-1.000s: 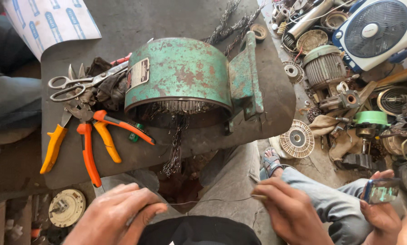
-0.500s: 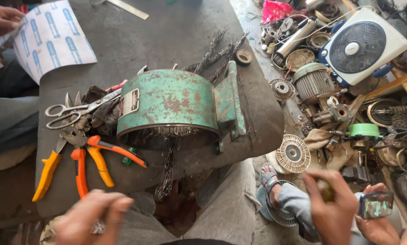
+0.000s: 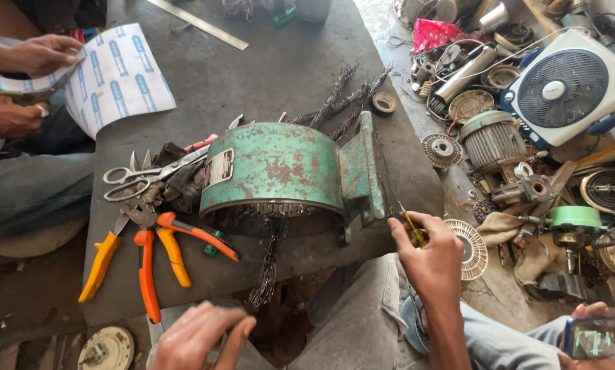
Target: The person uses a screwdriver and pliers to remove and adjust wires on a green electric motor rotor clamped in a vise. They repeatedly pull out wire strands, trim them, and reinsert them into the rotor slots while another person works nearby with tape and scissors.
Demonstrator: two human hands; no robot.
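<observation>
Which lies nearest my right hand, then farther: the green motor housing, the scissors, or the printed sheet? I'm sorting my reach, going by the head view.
From the right hand:
1. Green motor housing, just to its left.
2. Scissors, beyond the housing's left side.
3. Printed sheet, far top left corner.

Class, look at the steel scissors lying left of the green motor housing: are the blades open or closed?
Closed. The scissors lie flat on the dark table, the blades together in one line toward the green motor housing.

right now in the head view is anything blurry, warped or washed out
Head view: even daylight, soft shadows. Wide-lens bending at the edges. Green motor housing sharp; left hand at the bottom edge slightly smeared; right hand gripping a small screwdriver clear. White fan bright, not blown out.
</observation>
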